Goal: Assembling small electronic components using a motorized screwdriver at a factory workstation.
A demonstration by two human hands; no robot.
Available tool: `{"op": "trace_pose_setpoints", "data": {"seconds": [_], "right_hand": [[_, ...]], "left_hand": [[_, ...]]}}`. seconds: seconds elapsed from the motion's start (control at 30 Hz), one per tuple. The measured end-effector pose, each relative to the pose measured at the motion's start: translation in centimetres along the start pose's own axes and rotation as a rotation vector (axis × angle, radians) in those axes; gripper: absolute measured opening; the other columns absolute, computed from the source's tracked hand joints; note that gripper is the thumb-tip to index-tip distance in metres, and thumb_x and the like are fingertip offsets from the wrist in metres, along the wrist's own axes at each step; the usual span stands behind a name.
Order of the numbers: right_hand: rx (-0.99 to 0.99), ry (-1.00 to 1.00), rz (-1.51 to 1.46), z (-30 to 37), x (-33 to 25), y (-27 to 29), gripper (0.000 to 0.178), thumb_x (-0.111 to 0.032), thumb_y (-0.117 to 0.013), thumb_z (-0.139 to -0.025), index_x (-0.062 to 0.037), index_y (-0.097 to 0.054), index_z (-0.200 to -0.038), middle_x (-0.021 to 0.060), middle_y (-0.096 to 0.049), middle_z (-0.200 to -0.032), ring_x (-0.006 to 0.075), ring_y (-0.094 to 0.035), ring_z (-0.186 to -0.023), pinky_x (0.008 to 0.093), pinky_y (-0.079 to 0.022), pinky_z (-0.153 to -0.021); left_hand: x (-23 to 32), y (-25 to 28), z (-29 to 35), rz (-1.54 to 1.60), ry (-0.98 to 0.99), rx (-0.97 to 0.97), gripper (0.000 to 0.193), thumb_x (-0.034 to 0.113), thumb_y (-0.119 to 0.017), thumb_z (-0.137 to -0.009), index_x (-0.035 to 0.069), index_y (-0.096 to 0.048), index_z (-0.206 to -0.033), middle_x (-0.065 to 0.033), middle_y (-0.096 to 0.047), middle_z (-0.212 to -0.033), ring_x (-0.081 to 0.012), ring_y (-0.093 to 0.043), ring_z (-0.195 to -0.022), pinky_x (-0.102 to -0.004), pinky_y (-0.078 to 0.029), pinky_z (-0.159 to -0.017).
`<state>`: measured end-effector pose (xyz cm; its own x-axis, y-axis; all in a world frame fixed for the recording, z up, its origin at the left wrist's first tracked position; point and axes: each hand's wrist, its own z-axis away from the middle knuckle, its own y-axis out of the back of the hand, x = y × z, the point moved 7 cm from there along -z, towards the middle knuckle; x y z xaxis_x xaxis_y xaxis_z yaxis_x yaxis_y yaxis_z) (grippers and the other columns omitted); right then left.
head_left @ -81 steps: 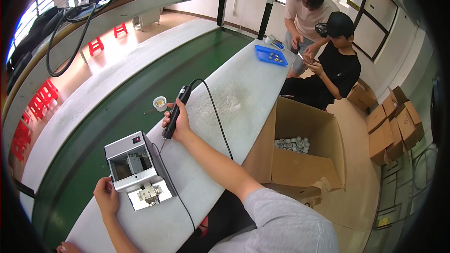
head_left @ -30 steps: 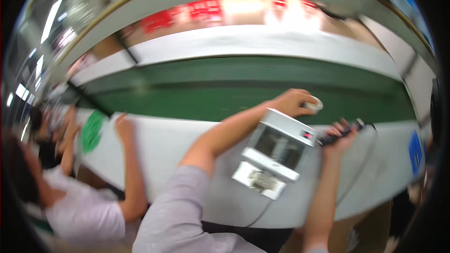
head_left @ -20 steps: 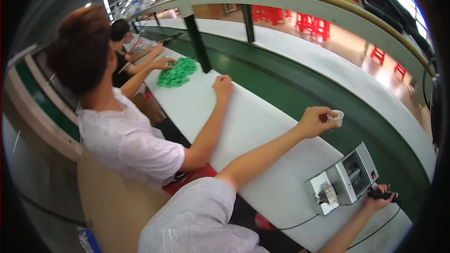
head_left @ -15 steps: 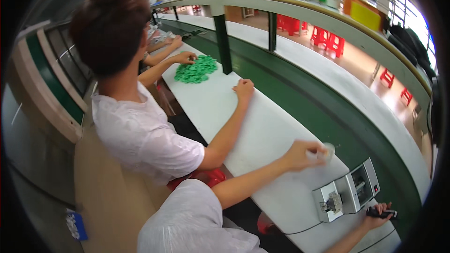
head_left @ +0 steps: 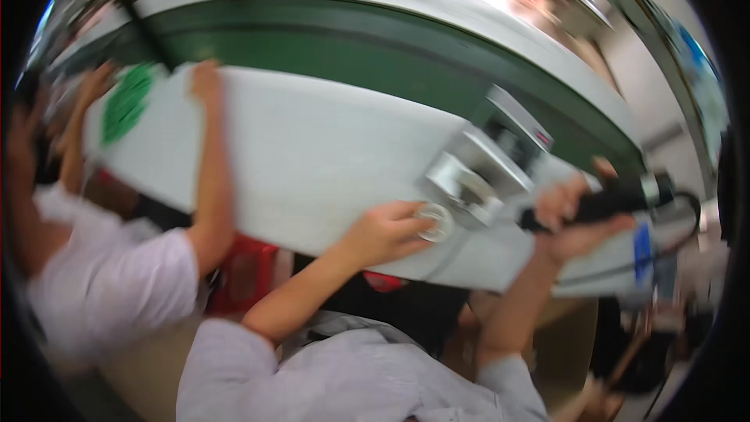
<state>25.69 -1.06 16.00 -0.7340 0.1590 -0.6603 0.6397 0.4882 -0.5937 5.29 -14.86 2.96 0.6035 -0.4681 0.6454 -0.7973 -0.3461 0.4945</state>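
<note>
My left hand [head_left: 384,233] pinches a small clear round ring-like piece [head_left: 435,223] between thumb and fingers, just over the near edge of the white table. My right hand [head_left: 561,215] grips a black corded power tool [head_left: 613,199], shaped like an electric screwdriver, lying sideways across the palm. The cable leaves the tool's right end and loops down. Between and beyond my hands stands a silver metal bench device [head_left: 478,176] with a tilted panel at its back. Motion blur hides its fine detail.
A person in a white shirt sits at my left, an arm [head_left: 209,164] reaching over the white table [head_left: 320,141]. Near that person lies a pile of green pieces [head_left: 127,101]. A green belt [head_left: 336,39] runs behind the table. Red stools [head_left: 246,273] stand below.
The view has swung to the right and down. My left hand has brought the clear round piece back toward me, near the metal device. The power tool is now raised and fully in view.
</note>
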Motion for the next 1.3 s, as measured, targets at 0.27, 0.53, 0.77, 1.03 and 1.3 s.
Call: {"op": "trace_pose_setpoints", "data": {"seconds": [0.27, 0.53, 0.77, 1.03, 1.3], "right_hand": [[0.032, 0.172, 0.572, -2.5, 0.3, -3.7, 0.1, -0.089, -0.03, -0.089, -0.0025, -0.042, -0.136, 0.0038, -0.05, -0.063, 0.0138, -0.046, -0.042, 0.0293, -0.044, -0.044], [-0.063, 0.13, 0.507, -1.3, 4.5, -4.0, 0.092, -0.075, -0.053, -0.095, 0.0058, -0.049, -0.139, 0.0043, -0.057, -0.065, 0.0083, -0.052, -0.05, 0.0227, -0.042, -0.048], [-0.001, 0.067, 0.668, 0.1, 5.2, -4.3, 0.118, -0.094, -0.045, -0.079, 0.0041, -0.04, -0.143, 0.0032, -0.049, -0.061, 0.0127, -0.05, -0.045, 0.027, -0.044, -0.046], [-0.015, 0.088, 0.741, 1.4, 4.9, -4.8, 0.125, -0.1, -0.043, -0.072, 0.0025, -0.038, -0.144, 0.0036, -0.049, -0.061, 0.0129, -0.048, -0.044, 0.0268, -0.045, -0.045], [-0.016, -0.019, 0.702, 3.2, 6.1, -4.1, 0.125, -0.099, -0.042, -0.072, 0.002, -0.035, -0.145, 0.0036, -0.049, -0.062, 0.0136, -0.048, -0.044, 0.0274, -0.046, -0.046]], "left_hand": [[0.4, -4.0, -1.2, -0.084, -0.011, -0.06, 0.037, 0.018, -0.091, -0.072, 0.014, -0.079, -0.107, -0.0112, -0.073, -0.121, -0.0273, -0.072, -0.095, -0.0392, -0.058, -0.081], [0.7, -2.9, -1.1, -0.084, -0.006, -0.074, 0.033, 0.022, -0.088, -0.074, 0.014, -0.076, -0.104, -0.0053, -0.073, -0.116, -0.024, -0.069, -0.094, -0.0381, -0.05, -0.085], [0.4, -2.6, -1.2, -0.053, 0.001, -0.051, 0.03, 0.021, -0.088, -0.076, 0.013, -0.075, -0.101, -0.0048, -0.074, -0.113, -0.0229, -0.07, -0.093, -0.0373, -0.051, -0.084], [0.2, -2.8, -1.2, -0.01, 0.013, -0.053, 0.031, 0.021, -0.09, -0.075, 0.013, -0.078, -0.102, -0.0042, -0.076, -0.113, -0.0213, -0.07, -0.093, -0.0354, -0.051, -0.084], [0.1, -2.5, -1.1, 0.008, 0.022, -0.039, 0.032, 0.021, -0.091, -0.074, 0.014, -0.078, -0.103, -0.0043, -0.076, -0.114, -0.0219, -0.071, -0.094, -0.0358, -0.051, -0.085]]}}
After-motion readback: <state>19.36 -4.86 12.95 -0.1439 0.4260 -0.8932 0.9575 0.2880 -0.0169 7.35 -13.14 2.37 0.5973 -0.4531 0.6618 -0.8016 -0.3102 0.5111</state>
